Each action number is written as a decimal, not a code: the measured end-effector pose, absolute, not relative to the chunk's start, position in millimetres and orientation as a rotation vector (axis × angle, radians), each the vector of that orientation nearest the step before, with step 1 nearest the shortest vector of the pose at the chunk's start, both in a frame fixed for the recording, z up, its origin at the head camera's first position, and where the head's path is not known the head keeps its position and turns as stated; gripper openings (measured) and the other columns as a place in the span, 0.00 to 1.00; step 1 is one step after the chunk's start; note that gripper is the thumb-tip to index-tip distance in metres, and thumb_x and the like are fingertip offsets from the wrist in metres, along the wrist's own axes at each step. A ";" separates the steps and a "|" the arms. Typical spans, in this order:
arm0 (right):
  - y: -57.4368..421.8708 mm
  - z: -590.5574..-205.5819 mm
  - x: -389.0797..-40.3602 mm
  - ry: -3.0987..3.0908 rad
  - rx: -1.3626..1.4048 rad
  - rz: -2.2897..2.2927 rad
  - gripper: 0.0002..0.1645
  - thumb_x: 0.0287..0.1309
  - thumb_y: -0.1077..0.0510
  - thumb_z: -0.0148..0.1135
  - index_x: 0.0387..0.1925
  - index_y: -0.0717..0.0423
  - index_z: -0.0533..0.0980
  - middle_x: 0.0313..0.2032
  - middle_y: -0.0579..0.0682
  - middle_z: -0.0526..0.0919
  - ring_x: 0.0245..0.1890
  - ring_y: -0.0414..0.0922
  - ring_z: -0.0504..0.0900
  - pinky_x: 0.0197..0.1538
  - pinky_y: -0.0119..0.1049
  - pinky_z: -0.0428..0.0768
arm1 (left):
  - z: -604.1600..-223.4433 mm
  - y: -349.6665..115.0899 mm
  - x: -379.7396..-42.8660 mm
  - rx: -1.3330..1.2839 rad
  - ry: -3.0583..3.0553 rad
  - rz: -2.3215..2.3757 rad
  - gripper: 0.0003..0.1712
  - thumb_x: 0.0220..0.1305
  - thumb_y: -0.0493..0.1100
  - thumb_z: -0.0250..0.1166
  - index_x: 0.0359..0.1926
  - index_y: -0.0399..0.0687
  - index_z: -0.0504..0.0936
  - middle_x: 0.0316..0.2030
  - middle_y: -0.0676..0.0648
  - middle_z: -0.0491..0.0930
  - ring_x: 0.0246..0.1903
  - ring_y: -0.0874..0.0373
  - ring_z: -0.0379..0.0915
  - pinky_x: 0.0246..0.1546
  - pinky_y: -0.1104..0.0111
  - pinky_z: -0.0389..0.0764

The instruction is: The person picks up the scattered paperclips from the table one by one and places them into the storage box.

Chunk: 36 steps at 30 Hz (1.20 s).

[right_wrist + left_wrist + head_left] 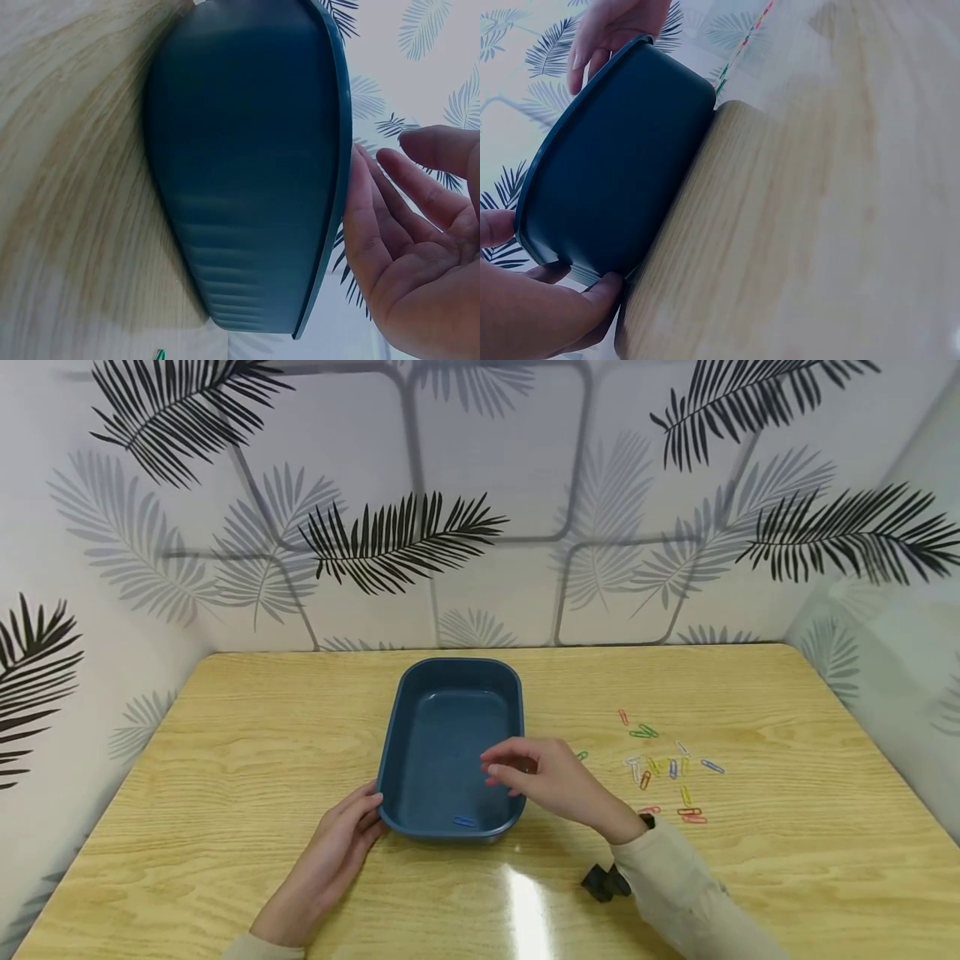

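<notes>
A dark blue plastic bin (450,760) stands on the table, with a blue paper clip (464,821) lying near its front end. My left hand (341,852) holds the bin's front left corner; in the left wrist view its thumb (495,227) is at the rim and other fingers touch the outer wall. Over the bin's right rim hovers my right hand (558,781), fingers loosely bent and apart. In the right wrist view that hand (427,240) shows nothing between thumb and fingertips. Several coloured paper clips (672,768) lie scattered right of the bin.
The light wood table (262,743) runs back to a wall (487,593) patterned with leaves. A black strap piece (606,883) hangs at the right wrist. One green clip (582,756) lies close to the bin, beside the right hand.
</notes>
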State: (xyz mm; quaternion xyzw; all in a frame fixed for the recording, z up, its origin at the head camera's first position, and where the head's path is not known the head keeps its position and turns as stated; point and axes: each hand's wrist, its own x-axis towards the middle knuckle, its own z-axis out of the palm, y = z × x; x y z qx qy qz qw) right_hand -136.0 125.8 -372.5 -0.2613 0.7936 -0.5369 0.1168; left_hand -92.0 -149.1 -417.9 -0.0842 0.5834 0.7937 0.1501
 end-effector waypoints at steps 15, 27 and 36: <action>172.9 -364.5 -153.2 2.476 -0.571 -1.678 0.16 0.67 0.60 0.58 0.52 0.66 0.77 0.44 0.58 0.83 0.41 0.53 0.83 0.38 0.45 0.84 | -419.0 -148.7 -90.5 -0.228 1.664 2.287 0.30 0.73 0.38 0.46 0.70 0.28 0.53 0.69 0.35 0.54 0.64 0.49 0.56 0.59 0.70 0.68; 245.3 -350.6 -173.3 2.630 -0.338 -1.700 0.24 0.69 0.53 0.56 0.58 0.67 0.72 0.49 0.58 0.81 0.40 0.37 0.82 0.41 0.34 0.83 | -417.7 -149.2 -90.8 -0.232 1.641 2.310 0.29 0.73 0.37 0.45 0.70 0.27 0.53 0.69 0.35 0.54 0.64 0.49 0.55 0.62 0.67 0.65; 289.1 -358.2 -182.6 2.686 -0.177 -1.696 0.27 0.69 0.52 0.56 0.59 0.68 0.70 0.42 0.36 0.80 0.40 0.33 0.82 0.42 0.30 0.82 | -418.9 -149.4 -91.4 -0.242 1.628 2.322 0.29 0.73 0.37 0.45 0.70 0.27 0.55 0.68 0.35 0.55 0.63 0.50 0.56 0.61 0.68 0.67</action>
